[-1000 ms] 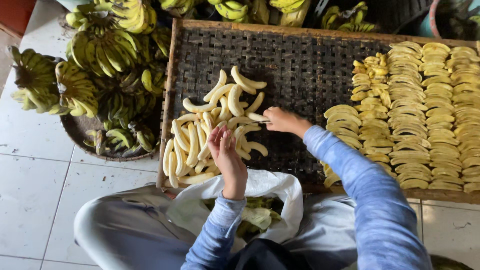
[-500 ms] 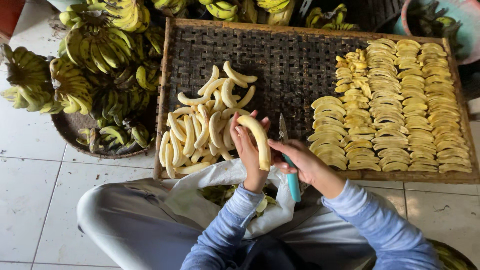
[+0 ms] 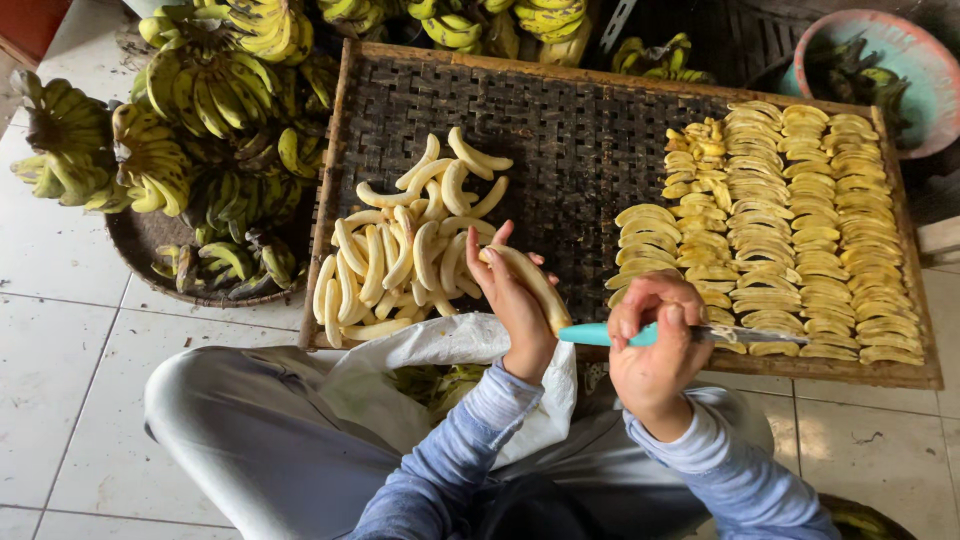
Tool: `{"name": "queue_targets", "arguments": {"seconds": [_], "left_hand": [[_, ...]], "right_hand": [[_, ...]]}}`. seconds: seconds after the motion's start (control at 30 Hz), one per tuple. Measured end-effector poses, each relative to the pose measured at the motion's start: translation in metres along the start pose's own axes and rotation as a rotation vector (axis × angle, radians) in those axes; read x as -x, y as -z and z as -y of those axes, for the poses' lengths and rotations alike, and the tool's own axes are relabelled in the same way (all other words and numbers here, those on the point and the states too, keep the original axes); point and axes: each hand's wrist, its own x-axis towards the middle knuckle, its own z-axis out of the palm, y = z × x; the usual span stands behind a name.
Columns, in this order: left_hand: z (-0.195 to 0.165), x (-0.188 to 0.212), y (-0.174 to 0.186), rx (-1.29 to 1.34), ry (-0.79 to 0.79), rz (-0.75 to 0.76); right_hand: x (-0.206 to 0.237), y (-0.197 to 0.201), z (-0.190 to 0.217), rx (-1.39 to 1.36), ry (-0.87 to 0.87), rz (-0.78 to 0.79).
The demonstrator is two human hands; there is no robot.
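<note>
Head view: knife (image 3: 640, 334) now flat against banana (image 3: 528, 285).

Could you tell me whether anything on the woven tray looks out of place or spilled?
Nothing stands out. The peeled bananas lie heaped at the left of the woven tray, the slices in neat rows at the right. The left hand holds one banana, the right hand a knife.

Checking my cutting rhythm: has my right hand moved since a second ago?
Yes. The right hand came off the pile of peeled bananas on the woven tray, back toward its near edge, holding a turquoise-handled knife.
</note>
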Motion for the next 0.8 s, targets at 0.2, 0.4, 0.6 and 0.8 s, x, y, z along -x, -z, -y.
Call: {"name": "queue_targets", "arguments": {"seconds": [0.2, 0.4, 0.6, 0.8], "left_hand": [[0.017, -0.001, -0.003, -0.021, 0.007, 0.020], [0.025, -0.009, 0.001, -0.034, 0.033, 0.024], [0.041, -0.016, 0.012, -0.064, 0.052, 0.003], [0.050, -0.025, 0.020, -0.075, -0.018, 0.044]], "right_hand": [[0.000, -0.004, -0.020, -0.045, -0.040, 0.093], [-0.007, -0.001, -0.022, -0.012, 0.024, 0.076], [-0.011, -0.002, -0.028, 0.037, 0.015, 0.178], [-0.019, 0.002, -0.035, 0.175, -0.083, 0.471]]}}
